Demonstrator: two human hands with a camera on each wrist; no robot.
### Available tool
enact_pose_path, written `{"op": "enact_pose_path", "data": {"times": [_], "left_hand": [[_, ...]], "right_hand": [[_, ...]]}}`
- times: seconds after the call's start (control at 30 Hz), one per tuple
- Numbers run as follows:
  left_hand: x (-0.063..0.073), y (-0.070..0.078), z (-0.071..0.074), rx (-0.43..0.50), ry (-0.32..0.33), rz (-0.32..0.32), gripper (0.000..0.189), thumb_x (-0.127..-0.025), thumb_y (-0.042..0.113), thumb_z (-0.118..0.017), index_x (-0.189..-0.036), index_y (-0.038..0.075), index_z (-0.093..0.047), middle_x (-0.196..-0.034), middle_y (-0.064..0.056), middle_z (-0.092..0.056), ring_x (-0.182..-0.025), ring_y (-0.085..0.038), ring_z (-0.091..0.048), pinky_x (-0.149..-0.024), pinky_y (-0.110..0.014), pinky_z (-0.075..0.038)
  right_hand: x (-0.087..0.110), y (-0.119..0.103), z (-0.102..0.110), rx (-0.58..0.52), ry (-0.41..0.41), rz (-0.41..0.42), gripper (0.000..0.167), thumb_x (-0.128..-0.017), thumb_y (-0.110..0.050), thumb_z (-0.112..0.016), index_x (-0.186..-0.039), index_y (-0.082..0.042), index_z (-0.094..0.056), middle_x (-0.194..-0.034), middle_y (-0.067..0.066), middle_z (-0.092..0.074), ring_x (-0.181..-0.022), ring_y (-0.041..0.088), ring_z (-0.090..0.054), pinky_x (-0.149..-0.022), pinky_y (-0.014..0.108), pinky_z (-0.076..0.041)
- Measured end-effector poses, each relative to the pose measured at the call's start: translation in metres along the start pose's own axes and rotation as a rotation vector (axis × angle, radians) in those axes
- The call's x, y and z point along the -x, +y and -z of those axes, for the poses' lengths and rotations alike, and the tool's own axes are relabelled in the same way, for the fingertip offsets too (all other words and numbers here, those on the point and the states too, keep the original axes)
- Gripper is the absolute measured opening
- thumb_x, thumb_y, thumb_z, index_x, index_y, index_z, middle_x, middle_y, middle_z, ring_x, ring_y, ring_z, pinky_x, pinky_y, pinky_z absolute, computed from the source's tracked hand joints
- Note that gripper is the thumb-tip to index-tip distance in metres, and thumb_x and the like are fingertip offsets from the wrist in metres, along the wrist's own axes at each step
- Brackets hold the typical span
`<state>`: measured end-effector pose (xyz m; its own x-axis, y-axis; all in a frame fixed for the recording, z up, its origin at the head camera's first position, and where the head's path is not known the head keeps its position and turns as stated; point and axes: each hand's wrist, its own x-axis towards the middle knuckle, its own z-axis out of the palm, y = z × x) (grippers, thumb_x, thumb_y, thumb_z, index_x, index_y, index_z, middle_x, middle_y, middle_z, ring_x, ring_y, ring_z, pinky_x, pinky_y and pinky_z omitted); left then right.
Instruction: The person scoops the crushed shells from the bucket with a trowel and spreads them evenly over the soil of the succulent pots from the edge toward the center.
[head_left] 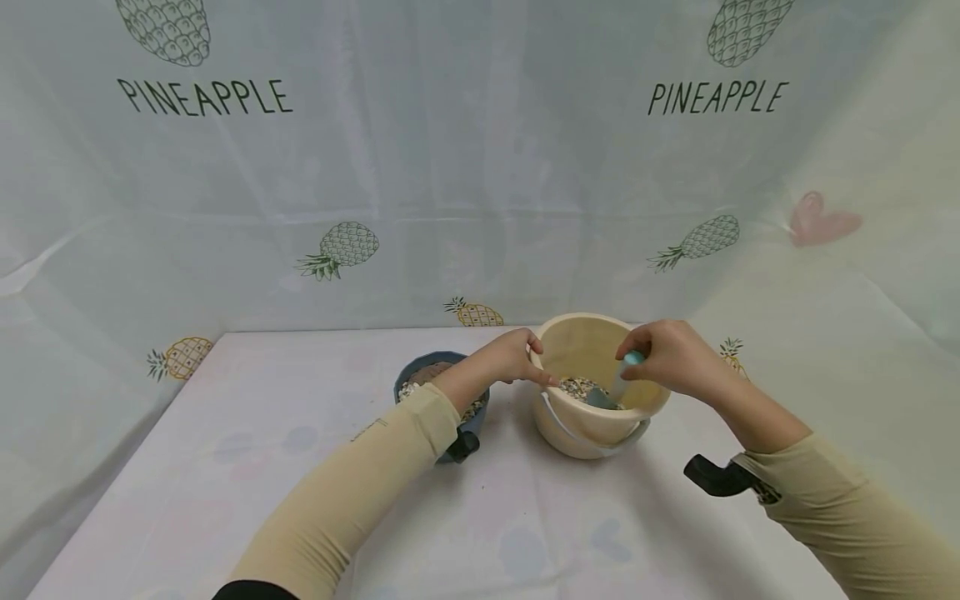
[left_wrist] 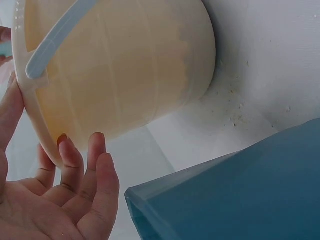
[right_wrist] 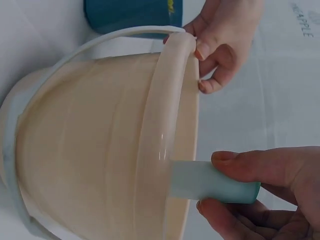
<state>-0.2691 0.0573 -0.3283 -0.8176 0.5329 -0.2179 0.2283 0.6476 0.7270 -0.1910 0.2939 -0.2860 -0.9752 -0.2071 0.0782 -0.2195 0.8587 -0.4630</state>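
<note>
A cream plastic bucket point(head_left: 573, 429) with a pale handle stands on the table, holding small mixed pebbles point(head_left: 576, 387). My left hand point(head_left: 512, 357) grips its left rim, thumb on one side and fingers on the other; in the left wrist view some fingers point(left_wrist: 103, 185) curve beside the wall. My right hand point(head_left: 671, 357) pinches the pale blue-green handle point(right_wrist: 200, 180) of a small scoop over the right side of the bucket. The scoop's grey blade point(head_left: 600, 398) lies down among the pebbles, partly hidden by the front rim.
Left of the bucket stands a blue container point(head_left: 406, 373) with pebbles and something brownish inside, partly covered by my left forearm. A white patterned cloth covers the table point(head_left: 300, 500). Behind it hangs a pineapple-printed curtain point(head_left: 480, 167).
</note>
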Motion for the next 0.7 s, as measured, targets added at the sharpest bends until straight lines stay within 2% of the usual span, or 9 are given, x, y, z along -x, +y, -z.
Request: {"op": "enact_pose_path", "data": {"times": [0.27, 0.37, 0.57, 0.7], "left_hand": [[0.000, -0.001, -0.001, -0.013, 0.008, -0.007, 0.053, -0.079, 0.029, -0.084, -0.115, 0.008, -0.053, -0.087, -0.004, -0.057, -0.073, -0.015, -0.052, -0.059, -0.028, -0.045], [0.000, -0.001, -0.001, -0.007, 0.008, -0.007, 0.053, -0.079, 0.029, -0.084, -0.115, 0.008, -0.052, -0.087, -0.004, -0.056, -0.073, -0.015, -0.051, -0.059, -0.028, -0.045], [0.000, -0.002, -0.001, 0.012, 0.007, -0.008, 0.052, -0.079, 0.027, -0.084, -0.115, 0.008, -0.052, -0.089, -0.004, -0.056, -0.075, -0.015, -0.052, -0.060, -0.029, -0.045], [-0.001, -0.003, -0.001, 0.011, 0.012, -0.015, 0.052, -0.078, 0.027, -0.084, -0.115, 0.008, -0.053, -0.091, -0.004, -0.057, -0.078, -0.015, -0.054, -0.062, -0.030, -0.047]], "right_hand": [[-0.005, -0.003, -0.006, -0.148, -0.020, -0.083, 0.018, -0.081, -0.004, -0.077, -0.098, 0.000, -0.071, -0.076, 0.005, -0.065, -0.066, 0.021, -0.067, -0.061, 0.036, -0.054], [-0.008, -0.003, -0.008, -0.203, -0.019, -0.105, 0.019, -0.081, -0.003, -0.076, -0.099, 0.001, -0.071, -0.079, 0.007, -0.065, -0.067, 0.024, -0.068, -0.062, 0.037, -0.056], [-0.010, -0.002, -0.009, -0.242, -0.012, -0.122, 0.019, -0.083, -0.004, -0.075, -0.100, 0.002, -0.070, -0.082, 0.010, -0.066, -0.071, 0.029, -0.069, -0.066, 0.042, -0.056], [-0.011, -0.002, -0.011, -0.303, 0.003, -0.149, 0.020, -0.084, -0.004, -0.075, -0.101, 0.003, -0.068, -0.088, 0.014, -0.066, -0.072, 0.027, -0.069, -0.068, 0.041, -0.057]]}}
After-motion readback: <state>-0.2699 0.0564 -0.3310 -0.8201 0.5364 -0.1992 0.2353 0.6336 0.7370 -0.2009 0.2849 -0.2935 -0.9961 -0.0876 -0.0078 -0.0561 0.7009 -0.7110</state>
